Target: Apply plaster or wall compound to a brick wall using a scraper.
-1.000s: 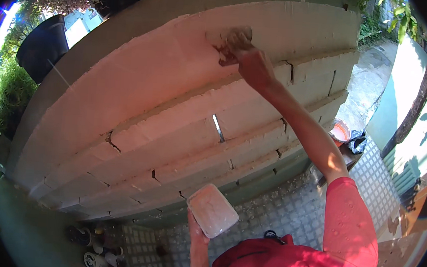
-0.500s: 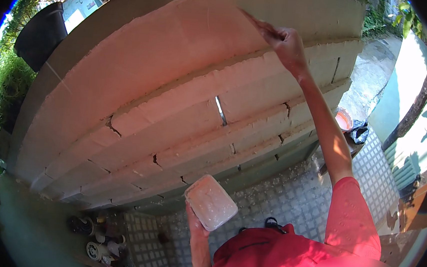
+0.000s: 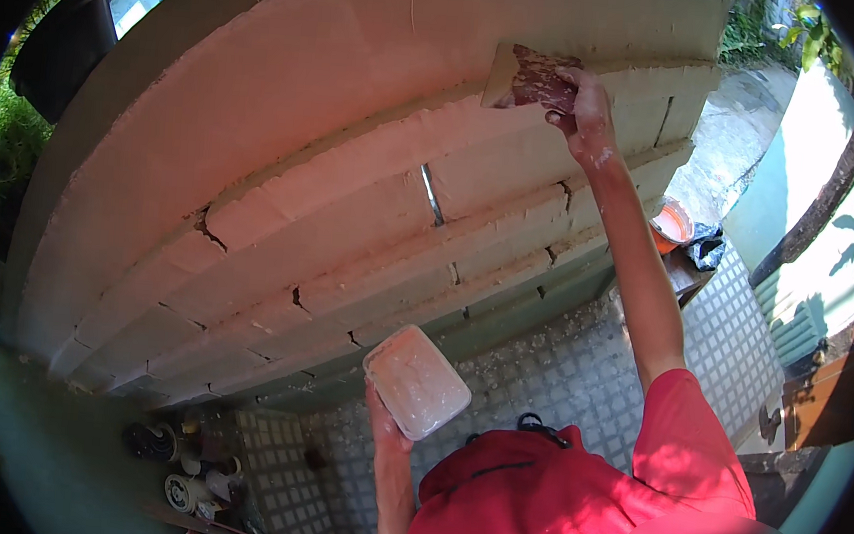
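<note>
My right hand (image 3: 584,114) grips a wide scraper (image 3: 522,74) with a stained, flat blade, raised against the plastered block wall (image 3: 331,79) near its top right, at a horizontal ledge. My left hand (image 3: 385,419) holds a pale rectangular plastic tub (image 3: 418,382) low in front of my red shirt; its surface is smeared whitish. The wall has stepped horizontal bands with cracks and a narrow bright slot in the middle.
A black planter (image 3: 58,47) and plants sit at upper left. At right stand an orange bucket (image 3: 672,225) and a dark plastic bag (image 3: 706,253). Assorted items (image 3: 184,492) lie at lower left on or near the tiled floor (image 3: 579,379). A pale wall (image 3: 817,157) bounds the right.
My right hand and scraper moved right, then slightly down to the upper ledge, with the blade now showing flatter. The tub in my left hand rose slightly in view.
</note>
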